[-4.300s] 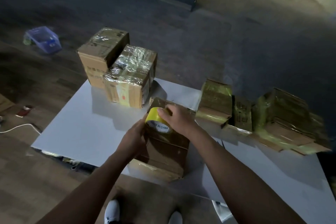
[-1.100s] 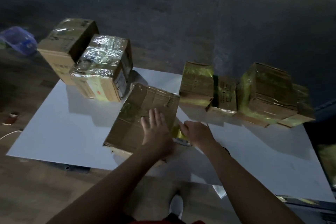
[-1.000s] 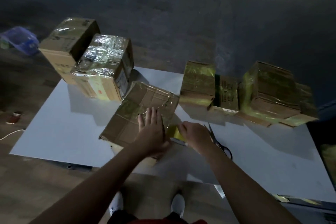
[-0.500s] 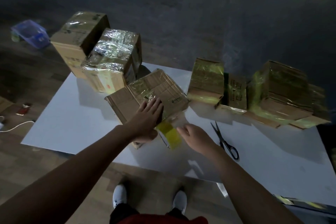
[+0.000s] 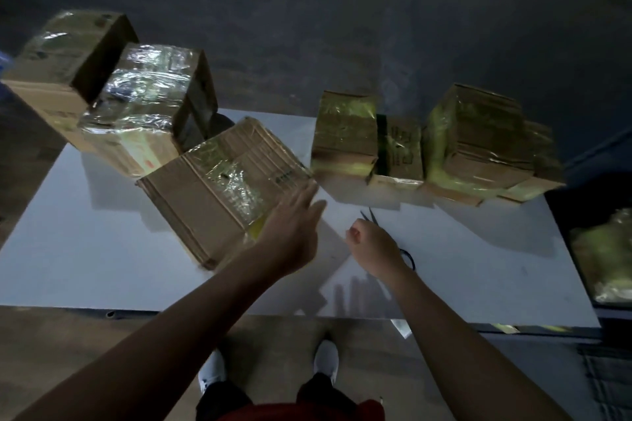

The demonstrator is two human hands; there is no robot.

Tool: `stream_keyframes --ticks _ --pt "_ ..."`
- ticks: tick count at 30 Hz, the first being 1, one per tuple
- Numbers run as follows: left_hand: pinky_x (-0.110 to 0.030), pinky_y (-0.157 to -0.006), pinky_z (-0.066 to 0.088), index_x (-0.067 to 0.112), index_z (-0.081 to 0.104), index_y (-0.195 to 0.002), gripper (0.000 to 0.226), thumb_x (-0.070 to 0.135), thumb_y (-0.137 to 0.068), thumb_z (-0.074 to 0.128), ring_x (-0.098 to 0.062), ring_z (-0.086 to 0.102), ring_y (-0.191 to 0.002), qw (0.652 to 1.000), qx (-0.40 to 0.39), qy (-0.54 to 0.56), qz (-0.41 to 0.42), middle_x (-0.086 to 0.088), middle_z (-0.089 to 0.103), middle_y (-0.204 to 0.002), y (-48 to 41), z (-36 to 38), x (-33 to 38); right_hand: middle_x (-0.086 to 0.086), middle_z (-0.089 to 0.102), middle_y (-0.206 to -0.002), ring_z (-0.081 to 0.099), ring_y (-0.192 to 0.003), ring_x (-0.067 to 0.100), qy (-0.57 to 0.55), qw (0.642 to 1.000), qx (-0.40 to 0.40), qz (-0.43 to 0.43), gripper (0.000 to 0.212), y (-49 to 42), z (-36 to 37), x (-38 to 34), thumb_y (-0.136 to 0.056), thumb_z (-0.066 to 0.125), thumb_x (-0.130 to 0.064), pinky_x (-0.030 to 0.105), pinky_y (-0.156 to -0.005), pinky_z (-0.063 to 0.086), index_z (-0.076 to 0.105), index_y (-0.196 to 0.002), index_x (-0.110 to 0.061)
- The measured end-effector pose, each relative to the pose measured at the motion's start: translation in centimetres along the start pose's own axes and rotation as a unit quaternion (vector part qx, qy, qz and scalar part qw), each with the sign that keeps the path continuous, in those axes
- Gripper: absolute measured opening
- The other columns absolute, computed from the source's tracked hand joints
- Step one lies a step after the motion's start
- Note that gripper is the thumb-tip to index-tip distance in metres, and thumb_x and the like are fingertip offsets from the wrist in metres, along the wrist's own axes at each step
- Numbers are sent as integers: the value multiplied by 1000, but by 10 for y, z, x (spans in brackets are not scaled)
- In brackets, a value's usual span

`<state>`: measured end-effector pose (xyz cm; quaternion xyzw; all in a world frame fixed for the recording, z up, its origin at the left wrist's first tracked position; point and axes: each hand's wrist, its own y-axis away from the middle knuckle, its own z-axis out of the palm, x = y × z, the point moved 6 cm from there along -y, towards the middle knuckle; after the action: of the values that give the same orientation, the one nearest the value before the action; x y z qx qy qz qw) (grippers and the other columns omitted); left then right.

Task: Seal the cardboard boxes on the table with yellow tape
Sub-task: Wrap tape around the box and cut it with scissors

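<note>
Nearest: two white shoes (image 5: 212, 371) on the floor below the counter's near edge, and a red garment (image 5: 290, 412) at the bottom of the view. Both bare forearms reach out over the white counter (image 5: 85, 249).

Left hand (image 5: 290, 232): fingers straight and close together, laid against the near-right corner of the centre box (image 5: 212, 195). A patch of yellow tape (image 5: 254, 232) shows at that corner, just beside the hand. Cannot tell if it is a roll or a loose strip; the hand hides most of it.

Right hand (image 5: 372, 244): fingers curled in, thumb against forefinger, apart from the box. Cannot tell whether it pinches anything. It hangs over black scissors (image 5: 373, 219) lying flat on the counter. The blade tips point away past the knuckles, and a handle loop shows beside the wrist.

Centre box: brown cardboard, turned cornerwise to the counter edge, with glossy tape wrinkled across its top face.

Farther left: a film-wrapped box (image 5: 147, 113), shiny and crumpled, just behind the centre box. Behind that, a larger brown box (image 5: 65, 55) at the far-left corner.

Farther right: a row along the far edge, all heavy with yellow tape. It runs from a tall box (image 5: 345, 133) to a small printed box (image 5: 400, 150), a big box (image 5: 478, 140) and a low box (image 5: 543, 164) at the end, all standing close together.

Off the counter's right side: a dark bin (image 5: 602, 256) with greenish-yellow contents, too blurred to identify.

Beyond: dark floor.
</note>
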<state>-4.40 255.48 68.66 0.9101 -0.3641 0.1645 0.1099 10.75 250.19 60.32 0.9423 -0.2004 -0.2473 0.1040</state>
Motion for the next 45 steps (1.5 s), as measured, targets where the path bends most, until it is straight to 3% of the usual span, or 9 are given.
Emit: stream_keyframes --ticks 9,19,23,27,32,36,39,43,45 --pt "-27 -99 38 14 57 -131 40 9 -93 47 -20 49 -125 956 -153 235 -89 -6 52 -139 -43 78 89 12 53 -113 53 -107 29 44 993 20 110 30 23 -14 81 -93 56 -25 32 -79 42 53 -118 -9" --pt "-23 -89 40 6 55 -129 35 6 -96 44 -22 51 -122 942 -194 216 -167 -10 54 -136 -50 110 96 13 52 -122 52 -110 27 106 987 -13 123 36 20 3 93 -97 52 -30 33 -85 44 47 -127 -11" --pt "-24 -91 41 9 57 -127 36 5 -95 41 -19 53 -120 946 -122 232 -191 -9 57 -133 -44 97 79 11 60 -111 60 -100 26 58 988 -47 134 32 12 10 90 -93 58 -30 31 -77 46 53 -117 -10" --pt "-23 -71 38 11 68 -101 22 9 -94 47 -18 62 -93 945 12 246 -214 -4 69 -103 -39 68 47 16 69 -84 67 -75 25 -212 960 -142 114 10 1 10 57 -87 65 -19 26 -61 47 63 -82 -10" --pt "-31 -72 52 18 65 -84 23 3 -86 48 -17 65 -79 915 143 278 -254 2 68 -87 -9 28 2 17 70 -95 67 -73 18 -351 906 -231 51 29 -4 8 -3 -82 68 -8 24 -63 55 59 -110 -10" --pt "-26 -56 41 16 65 -86 20 4 -86 49 -15 59 -69 898 202 261 -292 3 64 -79 25 7 -25 18 72 -93 68 -85 32 -397 877 -270 -11 34 -10 8 -37 -79 73 -9 40 -77 56 57 -110 -8" --pt "-31 -55 40 10 62 -86 14 5 -87 49 -17 55 -64 878 242 250 -329 1 62 -72 52 0 -44 18 71 -89 67 -80 27 -417 867 -271 -30 29 -15 10 -45 -83 70 -3 37 -70 52 54 -107 -5" --pt "-33 -54 39 12 51 -85 6 13 -90 50 -17 50 -60 857 238 249 -384 1 54 -67 81 11 -62 14 59 -79 60 -69 17 -496 840 -221 -1 29 -22 11 -36 -87 51 18 38 -70 45 51 -99 -8" --pt "-36 -61 49 14 47 -95 10 22 -93 52 -19 57 -66 859 200 259 -393 -1 59 -76 84 20 -65 13 63 -82 64 -74 19 -440 873 -203 -58 32 -26 7 -37 -85 56 17 36 -73 52 52 -102 -10"
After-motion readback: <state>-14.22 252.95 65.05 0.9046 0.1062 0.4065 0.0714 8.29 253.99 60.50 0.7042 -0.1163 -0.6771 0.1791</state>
